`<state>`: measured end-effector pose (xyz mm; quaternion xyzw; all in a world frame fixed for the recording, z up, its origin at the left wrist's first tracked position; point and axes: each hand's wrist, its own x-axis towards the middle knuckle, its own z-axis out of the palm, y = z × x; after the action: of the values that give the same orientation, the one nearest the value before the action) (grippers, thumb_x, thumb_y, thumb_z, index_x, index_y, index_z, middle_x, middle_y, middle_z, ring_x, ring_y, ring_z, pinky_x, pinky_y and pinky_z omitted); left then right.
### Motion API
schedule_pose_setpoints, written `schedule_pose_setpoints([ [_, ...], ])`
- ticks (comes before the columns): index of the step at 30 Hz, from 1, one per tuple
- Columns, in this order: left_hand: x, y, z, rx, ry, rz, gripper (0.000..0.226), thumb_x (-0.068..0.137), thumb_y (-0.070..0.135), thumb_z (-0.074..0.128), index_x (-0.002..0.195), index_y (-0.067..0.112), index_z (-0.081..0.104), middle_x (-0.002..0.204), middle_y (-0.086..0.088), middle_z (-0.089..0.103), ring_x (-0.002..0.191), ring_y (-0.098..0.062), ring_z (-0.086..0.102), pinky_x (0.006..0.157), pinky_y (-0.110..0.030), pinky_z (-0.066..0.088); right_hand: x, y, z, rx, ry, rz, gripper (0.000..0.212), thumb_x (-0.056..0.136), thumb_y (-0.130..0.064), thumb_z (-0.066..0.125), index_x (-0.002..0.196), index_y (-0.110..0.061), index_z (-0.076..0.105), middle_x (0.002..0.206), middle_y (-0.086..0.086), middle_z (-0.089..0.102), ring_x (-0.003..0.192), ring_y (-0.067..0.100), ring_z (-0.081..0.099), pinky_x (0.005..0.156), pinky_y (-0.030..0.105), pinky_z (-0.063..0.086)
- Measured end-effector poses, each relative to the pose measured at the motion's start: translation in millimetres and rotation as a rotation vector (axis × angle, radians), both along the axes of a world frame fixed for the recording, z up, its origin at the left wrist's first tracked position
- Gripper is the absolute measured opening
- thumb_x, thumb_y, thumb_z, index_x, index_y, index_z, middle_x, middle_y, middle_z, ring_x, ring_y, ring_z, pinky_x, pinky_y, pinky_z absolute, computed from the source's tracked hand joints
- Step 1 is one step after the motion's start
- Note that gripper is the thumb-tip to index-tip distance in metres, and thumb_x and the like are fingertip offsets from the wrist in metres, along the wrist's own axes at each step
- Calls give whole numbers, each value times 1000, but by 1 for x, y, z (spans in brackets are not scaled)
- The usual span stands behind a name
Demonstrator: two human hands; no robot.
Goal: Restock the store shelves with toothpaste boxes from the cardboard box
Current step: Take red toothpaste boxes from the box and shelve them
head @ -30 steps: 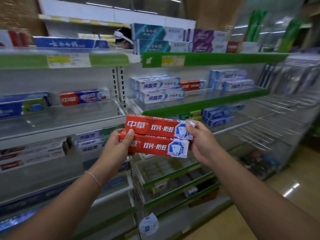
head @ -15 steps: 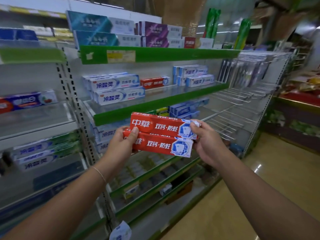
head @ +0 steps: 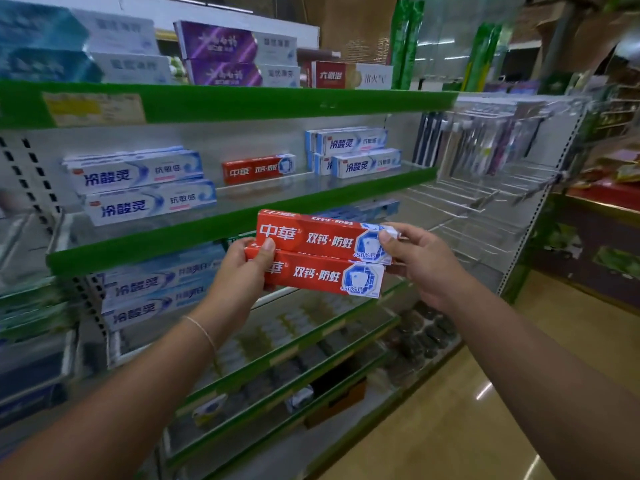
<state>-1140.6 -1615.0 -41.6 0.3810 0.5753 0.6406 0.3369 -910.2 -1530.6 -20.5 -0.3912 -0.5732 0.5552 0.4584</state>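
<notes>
1. I see the green-edged shelf [head: 242,220] beyond my fingertips, one red box [head: 258,168] on it.
2. Two stacked red toothpaste boxes [head: 322,258] span between my hands.
3. My left hand [head: 239,275] grips their left end, thumb across the front.
4. My right hand [head: 424,261] pinches the right end.

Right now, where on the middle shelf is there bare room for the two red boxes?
Bare glass lies in front of the lone red toothpaste box, between the white-blue stack on the left and the white-blue stack on the right. Both stacks crowd their ends. The left hand and right hand hold the red boxes below it.
</notes>
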Motion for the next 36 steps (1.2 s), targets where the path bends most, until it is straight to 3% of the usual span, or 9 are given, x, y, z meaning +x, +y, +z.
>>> schedule_pose_setpoints([
  [9, 8, 63, 17, 2, 44, 59, 23, 97, 36, 55, 114, 20, 52, 106, -3, 67, 92, -19, 66, 72, -36, 54, 7, 74, 11, 13, 52, 40, 30, 87, -18, 68, 115, -8, 60, 95, 13, 75, 79, 19, 73, 75, 36, 60],
  [12, -3, 84, 28, 22, 16, 70, 22, 96, 35, 57, 113, 21, 54, 104, -3, 69, 94, -21, 68, 78, -42, 57, -7, 98, 18, 30, 61, 35, 26, 90, -16, 66, 114, -8, 61, 92, 11, 74, 76, 17, 72, 72, 36, 61],
  [16, -23, 110, 44, 47, 22, 45, 25, 97, 37, 56, 117, 22, 53, 105, 0, 69, 93, -18, 68, 76, -36, 54, -30, 127, 34, 57, 93, 14, 22, 89, -13, 68, 110, -10, 63, 93, 11, 73, 75, 18, 73, 63, 31, 59],
  [21, -46, 137, 60, 42, -4, 64, 21, 96, 37, 56, 101, 17, 56, 93, 1, 70, 78, -11, 69, 62, -26, 51, -53, 157, 53, 59, 89, 2, 18, 88, -11, 69, 105, -11, 64, 94, 12, 74, 77, 19, 73, 64, 31, 58],
  [24, -59, 148, 68, 25, -19, 68, 26, 96, 37, 57, 109, 14, 56, 95, -1, 69, 71, -9, 69, 53, -21, 51, -67, 173, 59, 73, 84, -3, 16, 88, -12, 70, 102, -11, 65, 92, 9, 74, 76, 18, 73, 63, 30, 58],
  [29, -74, 155, 68, 12, -111, 110, 37, 95, 37, 58, 124, 18, 47, 109, -8, 66, 91, -24, 67, 76, -38, 56, -90, 197, 59, 51, 39, 36, 31, 83, -20, 73, 111, -9, 64, 91, 9, 76, 83, 22, 74, 68, 35, 59],
  [31, -77, 158, 67, 17, -76, 155, 28, 97, 34, 57, 119, 19, 48, 106, -8, 66, 89, -24, 67, 77, -37, 56, -99, 208, 59, 42, 13, 51, 35, 83, -19, 73, 114, -7, 62, 97, 11, 75, 86, 23, 74, 71, 37, 60],
  [34, -84, 162, 71, 11, -6, 240, 17, 96, 35, 57, 103, 20, 53, 94, -5, 67, 75, -21, 65, 66, -33, 54, -119, 227, 61, 22, -21, 74, 19, 89, -15, 70, 106, -10, 62, 101, 12, 74, 87, 23, 73, 82, 43, 59],
  [36, -87, 162, 74, -2, 14, 280, 15, 96, 37, 58, 93, 23, 52, 89, -2, 66, 73, -20, 65, 61, -30, 54, -134, 239, 62, 20, -30, 82, 22, 90, -12, 69, 110, -9, 61, 107, 16, 72, 90, 27, 71, 88, 47, 57],
])
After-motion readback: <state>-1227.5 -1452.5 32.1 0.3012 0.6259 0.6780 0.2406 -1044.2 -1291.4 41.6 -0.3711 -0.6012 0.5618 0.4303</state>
